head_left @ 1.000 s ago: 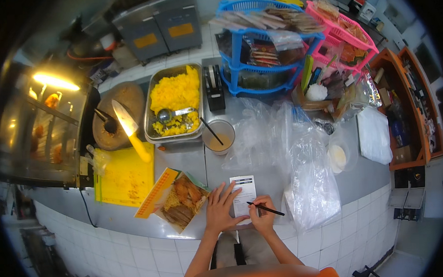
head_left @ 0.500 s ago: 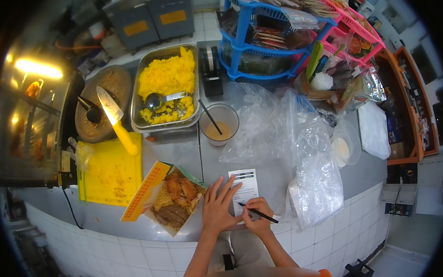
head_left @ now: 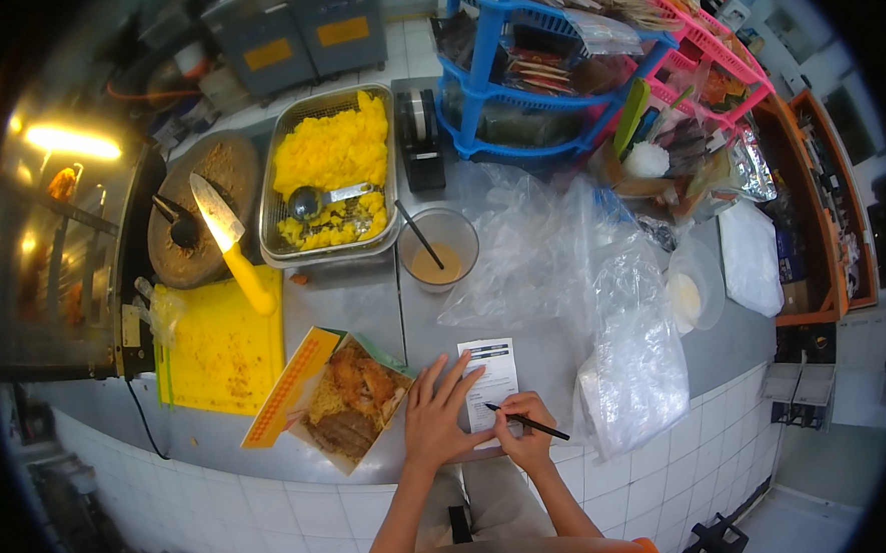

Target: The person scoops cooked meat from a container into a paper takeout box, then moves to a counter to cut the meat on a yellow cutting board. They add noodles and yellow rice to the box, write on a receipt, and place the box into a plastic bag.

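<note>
A white printed slip of paper lies on the steel counter near its front edge. My left hand rests flat on the slip's left side, fingers spread. In my right hand is a slim black pen, its tip on or just over the lower part of the slip. Just left of my left hand stands an open takeaway box, orange and green outside. It holds yellow rice, browned fried meat and dark sliced meat.
Beyond the slip are a cup with a black straw and a yellow rice tray. A yellow-handled knife lies across the yellow board and round chopping block. Plastic bags lie right; blue shelves stand behind.
My right hand and the pen have shifted slightly right along the slip. My left hand stays in place on the paper.
</note>
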Tool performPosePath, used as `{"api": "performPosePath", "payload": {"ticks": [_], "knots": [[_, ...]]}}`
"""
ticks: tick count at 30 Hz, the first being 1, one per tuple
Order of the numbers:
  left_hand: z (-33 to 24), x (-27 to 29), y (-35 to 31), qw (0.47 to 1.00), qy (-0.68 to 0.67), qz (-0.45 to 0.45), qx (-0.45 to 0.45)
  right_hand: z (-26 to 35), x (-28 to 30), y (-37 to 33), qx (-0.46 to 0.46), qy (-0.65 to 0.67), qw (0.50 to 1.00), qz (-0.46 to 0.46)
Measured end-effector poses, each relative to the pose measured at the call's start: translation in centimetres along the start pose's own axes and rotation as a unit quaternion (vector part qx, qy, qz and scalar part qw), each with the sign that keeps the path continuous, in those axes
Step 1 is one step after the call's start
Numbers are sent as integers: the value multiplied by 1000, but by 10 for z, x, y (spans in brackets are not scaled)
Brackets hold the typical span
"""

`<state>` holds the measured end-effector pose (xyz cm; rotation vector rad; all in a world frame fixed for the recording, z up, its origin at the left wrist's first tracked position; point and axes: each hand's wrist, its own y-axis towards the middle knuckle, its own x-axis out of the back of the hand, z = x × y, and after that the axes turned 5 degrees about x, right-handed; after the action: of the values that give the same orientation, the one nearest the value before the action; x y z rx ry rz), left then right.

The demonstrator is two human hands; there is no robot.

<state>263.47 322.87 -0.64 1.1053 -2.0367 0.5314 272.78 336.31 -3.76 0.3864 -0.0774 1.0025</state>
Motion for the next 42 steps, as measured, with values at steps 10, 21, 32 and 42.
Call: {"api": "performPosePath", "payload": {"ticks": [10,21,32,42], "knots": [[0,1,0,999,29,19,0,-4,12,-2,-64,68,995,-46],[0,-2,-1,999,40,17,-1,-9,21,-3,-28,-4,999,-18],[1,-5,-1,999,32,11,3,-13,26,-5,2,-53,998,20],[0,2,-2,1000,19,11,-17,59,7,62,58,120,991,11]]}}
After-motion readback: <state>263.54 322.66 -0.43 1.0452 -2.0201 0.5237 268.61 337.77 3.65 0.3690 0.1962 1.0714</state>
